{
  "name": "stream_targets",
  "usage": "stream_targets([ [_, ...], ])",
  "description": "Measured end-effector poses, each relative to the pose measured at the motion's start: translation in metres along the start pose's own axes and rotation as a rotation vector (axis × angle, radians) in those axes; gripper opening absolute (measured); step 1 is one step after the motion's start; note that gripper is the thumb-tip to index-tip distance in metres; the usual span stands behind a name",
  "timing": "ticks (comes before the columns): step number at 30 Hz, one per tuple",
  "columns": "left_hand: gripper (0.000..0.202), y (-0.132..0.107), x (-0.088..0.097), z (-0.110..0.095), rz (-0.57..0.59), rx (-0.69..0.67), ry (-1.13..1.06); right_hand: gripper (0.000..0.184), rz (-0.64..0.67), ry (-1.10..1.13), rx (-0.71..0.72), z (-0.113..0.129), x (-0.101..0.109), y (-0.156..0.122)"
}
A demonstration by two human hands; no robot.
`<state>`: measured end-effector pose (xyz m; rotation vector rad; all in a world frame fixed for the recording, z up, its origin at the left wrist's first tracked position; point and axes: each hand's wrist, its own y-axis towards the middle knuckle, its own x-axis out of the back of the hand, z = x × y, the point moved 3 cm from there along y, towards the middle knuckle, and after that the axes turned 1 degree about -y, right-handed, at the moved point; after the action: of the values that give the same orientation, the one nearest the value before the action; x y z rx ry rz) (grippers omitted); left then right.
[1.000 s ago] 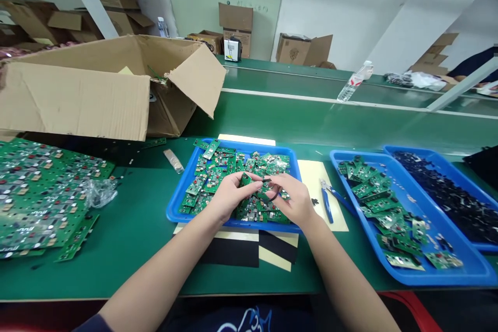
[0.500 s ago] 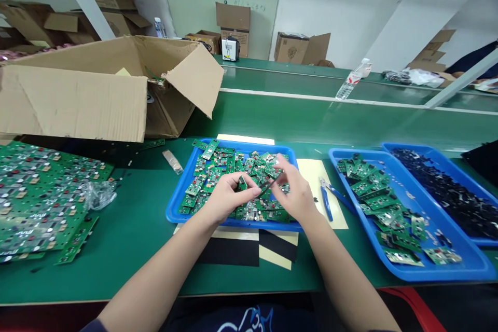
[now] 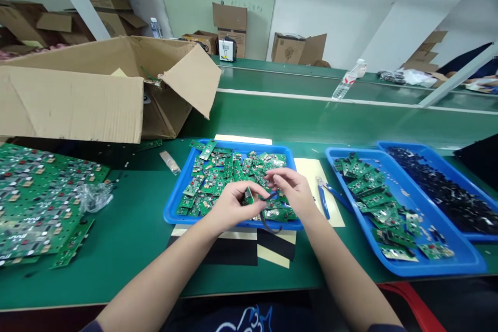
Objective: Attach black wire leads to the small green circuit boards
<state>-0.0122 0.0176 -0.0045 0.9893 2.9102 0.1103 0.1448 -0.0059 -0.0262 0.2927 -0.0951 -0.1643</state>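
My left hand (image 3: 229, 206) is closed on a small green circuit board (image 3: 248, 196), held over the near edge of the middle blue tray (image 3: 174, 204). My right hand (image 3: 292, 190) pinches a thin dark wire (image 3: 271, 197) that runs from that board and loops down past the tray's front rim. The tray under both hands is heaped with several small green boards (image 3: 218, 176).
A second blue tray (image 3: 436, 264) of boards sits at right, a third (image 3: 424, 149) with black parts behind it. Blue-handled pliers (image 3: 322, 198) lie on a yellow sheet. Large green panels (image 3: 35, 197) and an open cardboard box (image 3: 78, 93) are at left, a water bottle (image 3: 346, 81) beyond.
Both hands have drawn back toward the tray's near edge. The right hand dropped from a raised position and now pinches the dark wire, which hangs lower over the rim.
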Motion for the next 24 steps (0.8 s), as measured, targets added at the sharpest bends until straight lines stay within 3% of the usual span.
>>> stream_targets([
  [2,0.014,0.001,-0.001,0.004,-0.020,0.022,-0.044,0.019,0.056,0.076,0.030,0.001,-0.005,-0.002],
  [4,0.021,0.002,0.000,0.010,-0.061,0.068,-0.106,0.018,0.031,0.140,0.075,0.002,-0.008,-0.005],
  [8,0.030,0.004,0.001,0.018,-0.094,0.158,-0.176,0.011,-0.069,0.138,0.081,0.001,-0.012,-0.010],
  [12,0.036,0.003,-0.002,0.014,-0.042,0.208,-0.245,0.007,-0.184,0.021,0.109,0.003,-0.012,-0.011],
  [17,0.044,0.004,-0.004,0.009,-0.009,0.297,-0.415,0.008,-0.380,-0.038,0.191,0.012,0.001,-0.012],
  [19,0.035,0.006,-0.001,0.012,-0.037,0.296,-0.412,0.008,-0.326,-0.133,0.228,0.015,0.004,-0.011],
  [24,0.023,0.008,-0.003,0.018,0.096,0.272,-0.251,0.010,0.102,-0.502,0.392,0.019,-0.007,-0.011],
])
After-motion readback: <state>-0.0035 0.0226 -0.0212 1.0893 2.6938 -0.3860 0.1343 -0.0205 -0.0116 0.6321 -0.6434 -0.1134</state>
